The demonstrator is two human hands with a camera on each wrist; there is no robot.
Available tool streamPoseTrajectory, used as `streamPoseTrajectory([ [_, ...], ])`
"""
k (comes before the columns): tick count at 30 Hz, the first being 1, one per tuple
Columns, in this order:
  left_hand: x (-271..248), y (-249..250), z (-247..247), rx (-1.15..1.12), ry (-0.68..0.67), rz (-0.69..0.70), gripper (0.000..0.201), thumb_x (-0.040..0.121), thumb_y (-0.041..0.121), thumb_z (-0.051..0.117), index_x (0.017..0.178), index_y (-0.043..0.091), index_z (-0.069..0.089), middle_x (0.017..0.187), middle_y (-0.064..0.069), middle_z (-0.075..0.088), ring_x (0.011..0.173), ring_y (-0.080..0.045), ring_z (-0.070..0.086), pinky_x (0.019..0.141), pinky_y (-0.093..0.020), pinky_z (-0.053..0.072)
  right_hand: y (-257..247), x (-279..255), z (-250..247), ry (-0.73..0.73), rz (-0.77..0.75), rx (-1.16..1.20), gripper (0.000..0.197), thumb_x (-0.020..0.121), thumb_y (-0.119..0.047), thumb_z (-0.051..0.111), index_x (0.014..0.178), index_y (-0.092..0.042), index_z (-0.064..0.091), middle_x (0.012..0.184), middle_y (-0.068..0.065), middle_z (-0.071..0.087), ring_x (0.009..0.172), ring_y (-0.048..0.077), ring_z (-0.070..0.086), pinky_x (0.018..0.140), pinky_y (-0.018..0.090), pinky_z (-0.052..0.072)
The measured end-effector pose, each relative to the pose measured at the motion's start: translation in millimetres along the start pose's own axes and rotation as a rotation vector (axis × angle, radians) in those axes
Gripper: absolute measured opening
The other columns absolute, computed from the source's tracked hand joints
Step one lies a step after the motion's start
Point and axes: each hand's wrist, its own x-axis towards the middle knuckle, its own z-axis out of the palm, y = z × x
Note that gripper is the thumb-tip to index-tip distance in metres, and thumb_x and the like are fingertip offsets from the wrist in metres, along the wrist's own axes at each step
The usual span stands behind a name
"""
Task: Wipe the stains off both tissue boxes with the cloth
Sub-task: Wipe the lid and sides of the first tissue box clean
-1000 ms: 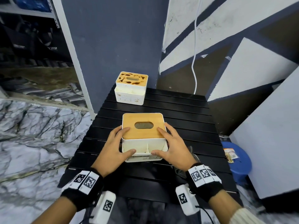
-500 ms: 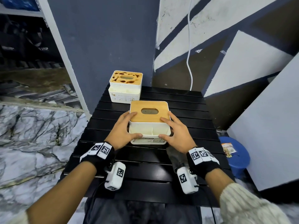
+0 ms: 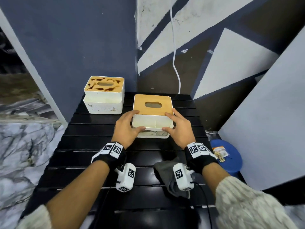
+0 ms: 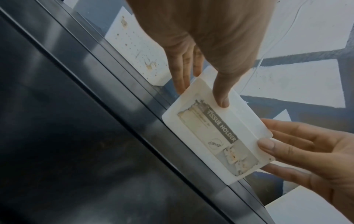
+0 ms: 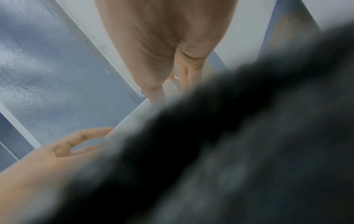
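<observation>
A white tissue box with a clean wooden lid (image 3: 152, 111) is at the back of the black slatted table (image 3: 85, 156). My left hand (image 3: 132, 123) and right hand (image 3: 173, 123) grip its two front corners, thumbs on the front wall, fingers along the sides. In the left wrist view my left hand (image 4: 202, 95) and right hand (image 4: 306, 151) hold the labelled front (image 4: 216, 136). A second white box (image 3: 104, 95) with dark brown stains on its lid stands left of it, untouched. The grey cloth (image 3: 166, 172) lies under my right wrist and fills the right wrist view as a blurred cloth (image 5: 249, 151).
Dark blue and white painted walls close in behind and to the right of the table, with a white cable (image 3: 175, 52) hanging down. A blue stool (image 3: 231, 156) with a small packet stands on the floor at the right. Marble floor lies to the left.
Both hands have carried the clean-lidded box away from me, from the table's middle to the back right beside the stained box. The grey cloth now shows near the front.
</observation>
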Motion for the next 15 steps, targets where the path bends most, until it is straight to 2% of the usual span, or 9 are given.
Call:
streamPoseTrajectory([
  [4,18.1,2.6,14.2,-0.06,-0.047,0.003,0.066,0.08,0.011,0.082,0.14,0.02,0.058,0.146,-0.003,0.054,0.132,-0.02,0.054,0.108,-0.037,0.049,11.9,18.4,-12.2,0.017,0.03,-0.038,0.063,0.076,-0.019,0.079,0.134,-0.021,0.054,0.153,0.004,0.032,0.135,0.019,0.04,0.112,0.036,0.034],
  [7,31.9,4.1,21.0,-0.085,-0.091,-0.006,0.068,0.083,0.008,0.079,0.144,0.026,0.055,0.151,0.0,0.05,0.135,-0.017,0.051,0.112,-0.04,0.046,22.7,31.9,-21.6,0.003,0.038,-0.033,0.064,0.076,-0.019,0.079,0.134,-0.022,0.053,0.154,0.004,0.031,0.13,0.022,0.047,0.109,0.038,0.039],
  [9,41.2,7.6,25.8,-0.084,-0.097,-0.01,0.068,0.082,0.007,0.079,0.143,0.025,0.055,0.151,-0.002,0.05,0.131,-0.016,0.055,0.113,-0.041,0.045,30.8,41.1,-26.2,-0.022,0.033,-0.049,0.064,0.077,-0.019,0.078,0.136,-0.022,0.052,0.154,0.003,0.03,0.13,0.023,0.047,0.108,0.04,0.04],
  [11,50.2,13.1,31.3,-0.083,-0.096,-0.016,0.068,0.081,0.005,0.08,0.142,0.023,0.056,0.15,-0.003,0.052,0.12,-0.014,0.061,0.111,-0.035,0.046,39.7,50.9,-30.8,-0.044,0.022,-0.067,0.065,0.078,-0.019,0.077,0.137,-0.024,0.05,0.155,0.003,0.028,0.132,0.023,0.044,0.107,0.041,0.041],
  [15,64.0,22.9,43.2,-0.076,-0.073,-0.022,0.066,0.078,0.004,0.082,0.138,0.021,0.06,0.144,-0.002,0.057,0.106,-0.011,0.064,0.097,-0.022,0.05,56.4,67.5,-39.9,-0.061,0.005,-0.055,0.065,0.079,-0.018,0.077,0.137,-0.026,0.049,0.155,-0.001,0.028,0.132,0.021,0.045,0.107,0.041,0.042],
])
